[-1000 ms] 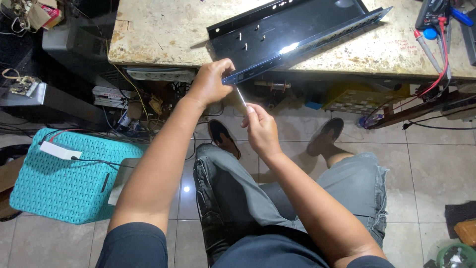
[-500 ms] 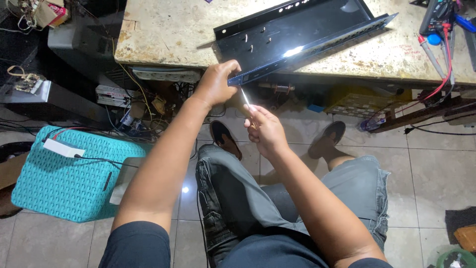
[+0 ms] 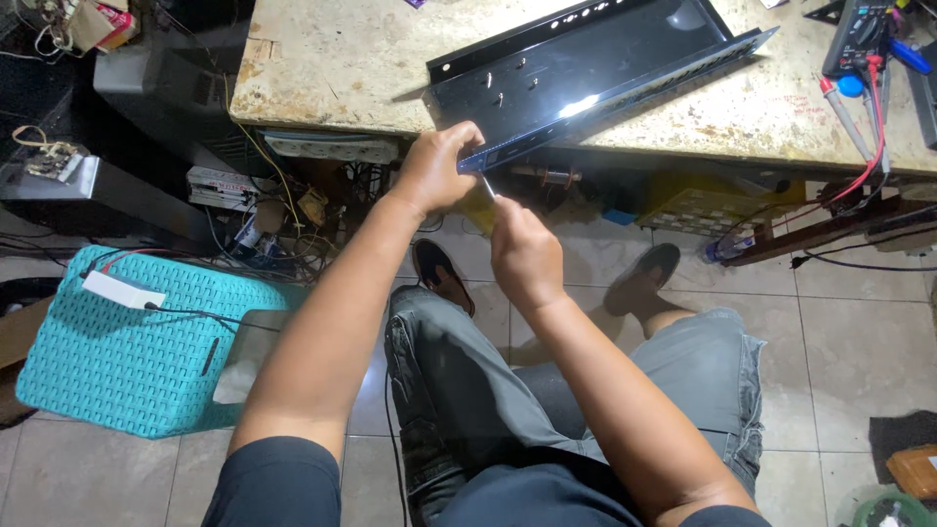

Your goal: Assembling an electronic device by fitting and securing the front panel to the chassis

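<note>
At the bench edge: a long black metal panel (image 3: 586,73) lies slantwise on the worn stone bench (image 3: 332,68), its near corner sticking out past the front edge.
Left hand: the left hand (image 3: 434,171) grips that overhanging corner of the panel, fingers (image 3: 467,137) clamped over its top and the thumb underneath.
Right hand: the right hand (image 3: 522,249) sits just below the panel's corner, fingers pinched together on a thin screwdriver (image 3: 488,187).
Screwdriver: its shaft points up at the underside of the panel's front lip, close beside the left hand; whether the tip touches the metal cannot be told.
Panel detail: a row of small holes runs along the far rim, and a bright glare sits near the middle of the panel.
Right of the panel: a multimeter (image 3: 859,34) with red leads (image 3: 869,146) lies on the bench, well apart from the hands.
Below the bench: tangled wires and small parts fill the shelf space behind the hands.
Left of the panel, on the floor: a teal woven basket (image 3: 117,361) carries a small white box (image 3: 122,290).
Under the hands: the person's legs in grey jeans and two dark sandals on the tiled floor (image 3: 849,322).
</note>
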